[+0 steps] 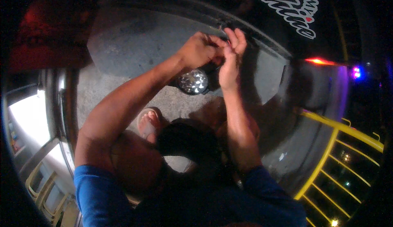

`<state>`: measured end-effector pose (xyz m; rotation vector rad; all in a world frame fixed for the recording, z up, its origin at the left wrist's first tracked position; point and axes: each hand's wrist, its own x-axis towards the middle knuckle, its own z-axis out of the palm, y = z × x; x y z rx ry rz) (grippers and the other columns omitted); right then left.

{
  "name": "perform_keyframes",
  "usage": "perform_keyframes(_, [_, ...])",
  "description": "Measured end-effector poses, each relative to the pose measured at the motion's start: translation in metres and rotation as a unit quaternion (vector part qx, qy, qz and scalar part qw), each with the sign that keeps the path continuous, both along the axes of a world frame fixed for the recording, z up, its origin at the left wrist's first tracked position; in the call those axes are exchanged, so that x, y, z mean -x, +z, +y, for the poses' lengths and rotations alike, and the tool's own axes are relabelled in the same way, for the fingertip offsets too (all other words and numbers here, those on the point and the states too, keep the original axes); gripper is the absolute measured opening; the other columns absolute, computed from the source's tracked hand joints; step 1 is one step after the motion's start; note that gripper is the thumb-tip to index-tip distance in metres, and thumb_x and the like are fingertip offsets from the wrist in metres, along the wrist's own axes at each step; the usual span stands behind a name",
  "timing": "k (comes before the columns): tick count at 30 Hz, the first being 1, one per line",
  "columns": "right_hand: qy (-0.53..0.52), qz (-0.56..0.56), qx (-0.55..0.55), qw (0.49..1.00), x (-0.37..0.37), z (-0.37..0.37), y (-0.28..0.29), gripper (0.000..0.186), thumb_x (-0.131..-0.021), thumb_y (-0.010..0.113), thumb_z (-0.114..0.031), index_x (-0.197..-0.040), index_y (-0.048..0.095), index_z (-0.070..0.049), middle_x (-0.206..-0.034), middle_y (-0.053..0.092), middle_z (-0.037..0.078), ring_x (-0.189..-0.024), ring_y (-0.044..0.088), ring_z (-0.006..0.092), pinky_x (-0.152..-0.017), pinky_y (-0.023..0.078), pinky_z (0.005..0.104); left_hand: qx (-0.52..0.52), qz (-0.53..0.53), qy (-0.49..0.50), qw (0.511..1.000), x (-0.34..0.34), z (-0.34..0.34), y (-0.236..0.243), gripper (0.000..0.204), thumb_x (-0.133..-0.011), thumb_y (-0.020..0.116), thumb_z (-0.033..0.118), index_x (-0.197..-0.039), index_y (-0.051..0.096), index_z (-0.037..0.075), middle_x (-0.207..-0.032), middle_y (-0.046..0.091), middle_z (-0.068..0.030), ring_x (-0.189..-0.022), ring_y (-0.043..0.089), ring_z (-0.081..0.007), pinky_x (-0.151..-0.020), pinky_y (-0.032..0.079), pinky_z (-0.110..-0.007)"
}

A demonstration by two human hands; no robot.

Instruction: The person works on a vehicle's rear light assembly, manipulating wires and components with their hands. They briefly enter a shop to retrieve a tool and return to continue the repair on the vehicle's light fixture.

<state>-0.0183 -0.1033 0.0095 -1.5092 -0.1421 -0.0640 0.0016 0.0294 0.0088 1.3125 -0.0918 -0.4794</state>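
My left hand [199, 50] and my right hand [232, 53] meet at upper centre, beside the lower edge of a dark glossy panel [262, 6] with sticker lettering. My left hand's fingers are bent in a grip on something small that I cannot make out. My right hand has its thumb and index finger closed at the same spot, its other fingers raised and curved. Just below them is a round lamp [192, 82] with a dark housing and a faceted silvery face; whether my fingers touch it I cannot tell. A grey plate [131, 34] lies behind the hands.
Concrete floor [100, 96] lies below, with my sandalled foot [149, 122] on it. At right are a yellow metal railing [335, 133], a red light strip [317, 61] and small coloured lights [356, 72]. At left stand a bright doorway [28, 116] and pale chairs [41, 186].
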Motion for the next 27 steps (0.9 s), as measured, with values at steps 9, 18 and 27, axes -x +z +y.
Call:
perform_keyframes(9, [-0.069,0.113,-0.002,0.991,-0.007,-0.013,-0.004,0.014,-0.086,0.07,-0.009,-0.097,0.069,0.0,-0.086,0.066,0.0,-0.076,0.058,0.0062,-0.07,0.046,0.0208,-0.169,-0.075,-0.017,0.983,-0.009,0.016,-0.003,0.024,-0.086,0.07,0.022,-0.097,0.068,0.0,-0.084,0.07,-0.007,-0.071,0.063,-0.0138,-0.063,0.051,-0.029])
perform_keyframes(18, [-0.037,0.162,0.161,0.973,-0.015,-0.014,0.015,0.014,-0.085,0.071,-0.014,-0.094,0.071,-0.004,-0.078,0.063,-0.003,-0.066,0.051,0.0051,-0.058,0.041,0.023,-0.265,-0.141,0.036,0.953,-0.002,0.015,0.007,0.024,-0.082,0.068,0.02,-0.092,0.071,-0.001,-0.072,0.069,-0.014,-0.066,0.067,-0.0185,-0.065,0.053,-0.034])
perform_keyframes(27, [0.029,0.157,0.11,0.981,-0.021,-0.017,0.008,0.013,-0.089,0.066,-0.011,-0.099,0.063,-0.003,-0.071,0.054,-0.004,-0.059,0.045,0.0049,-0.053,0.038,0.0206,0.064,0.091,0.073,0.991,-0.005,0.017,-0.011,0.021,-0.089,0.067,0.016,-0.102,0.064,0.0,-0.092,0.067,-0.0083,-0.078,0.067,-0.0186,-0.073,0.056,-0.032])
